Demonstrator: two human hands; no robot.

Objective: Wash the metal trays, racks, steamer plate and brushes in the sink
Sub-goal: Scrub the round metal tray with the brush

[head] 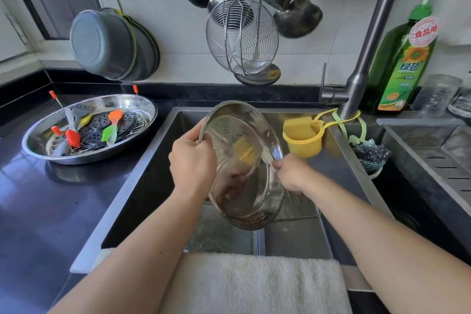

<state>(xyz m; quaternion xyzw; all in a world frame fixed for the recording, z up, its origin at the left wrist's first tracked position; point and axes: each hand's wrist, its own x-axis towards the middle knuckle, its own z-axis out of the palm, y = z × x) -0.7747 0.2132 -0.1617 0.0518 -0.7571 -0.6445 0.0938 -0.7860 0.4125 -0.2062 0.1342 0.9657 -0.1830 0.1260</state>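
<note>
1. A round shiny stainless-steel tray (pixel 242 168) is standing tilted on edge over the dark sink basin (pixel 153 160) at the centre of the frame, its wet, speckled inner face turning toward the camera and its lower rim dipping toward the basin floor.
2. The left hand (pixel 191 160) is gripping the tray's upper-left rim, fingers curling over the edge.
3. The right hand (pixel 290 176) is pinching the pale handle of a yellow-headed brush (pixel 248 153), whose head is lying against the tray's inner face.
4. A thin wire rack (pixel 298 208) is showing just behind the tray's lower right edge, inside the basin.
5. Open basin room is lying to the tray's left; on the right a yellow plastic cup holder (pixel 304 139) is hanging close beside the rim.
6. A pale terry towel (pixel 254 283) is draping over the near sink edge at the bottom of the frame.
7. At centre left, on the glossy black counter (pixel 38 211), a second oval steel tray (pixel 89 127) is holding a dark perforated steamer plate (pixel 102 130) and red, orange and green silicone brushes (pixel 110 132).
8. At upper right a green detergent bottle (pixel 405 58) is standing beside the grey faucet (pixel 362 58).
</note>
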